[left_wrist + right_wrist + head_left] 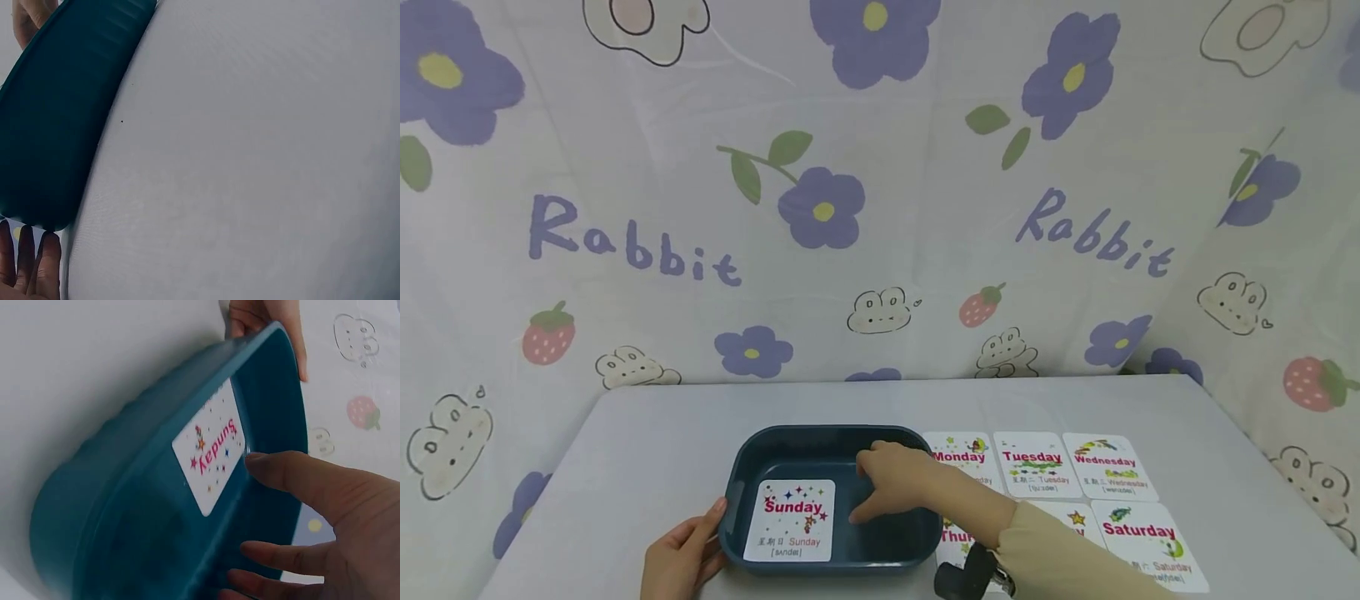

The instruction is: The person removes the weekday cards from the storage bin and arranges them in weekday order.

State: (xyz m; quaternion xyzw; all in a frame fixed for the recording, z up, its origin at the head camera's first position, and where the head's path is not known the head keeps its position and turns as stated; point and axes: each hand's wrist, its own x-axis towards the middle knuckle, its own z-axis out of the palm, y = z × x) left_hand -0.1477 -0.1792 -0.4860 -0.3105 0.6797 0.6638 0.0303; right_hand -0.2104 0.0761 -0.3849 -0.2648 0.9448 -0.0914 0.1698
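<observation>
A dark teal plastic tray (775, 569) lies on the table. On its floor, toward the left side, lies a white "Sunday" card (790, 521), printed side up. My left hand (681, 554) is at the tray's left end, with thumb and fingers against the outside. In the left wrist view, its straight fingers (49, 259) touch the tray's end wall. Over the right half of the tray reaches my right hand (891, 479), holding nothing. Its thumb and fingers are spread apart in the right wrist view, with the thumb (269, 469) close to the card in that view.
Right of the tray, several weekday cards lie in two rows, among them Tuesday (1032, 467), Wednesday (1108, 468) and Saturday (1142, 542). My right forearm (1060, 550) covers parts of the lower row. A patterned cloth (880, 275) hangs behind the white table (655, 450).
</observation>
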